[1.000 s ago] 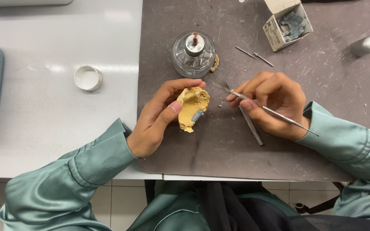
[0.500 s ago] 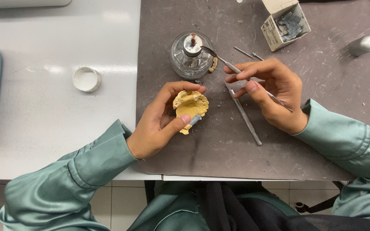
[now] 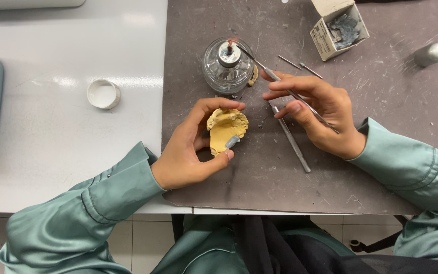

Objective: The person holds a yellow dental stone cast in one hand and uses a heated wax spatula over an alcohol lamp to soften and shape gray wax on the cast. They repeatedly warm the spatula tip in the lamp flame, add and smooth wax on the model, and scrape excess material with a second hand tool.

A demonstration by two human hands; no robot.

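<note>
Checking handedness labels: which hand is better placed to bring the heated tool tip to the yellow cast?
Right. The right hand grips the thin metal instrument, tip at the wick of the glass spirit lamp. The left hand is occupied cradling the yellow plaster dental cast beside it.

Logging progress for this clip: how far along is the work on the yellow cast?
Done: a grey patch already sits on the yellow cast, held in the left hand. In hand: the right hand holds a metal instrument, tip at the glass burner wick. Left: the rest of the cast is bare.
</note>
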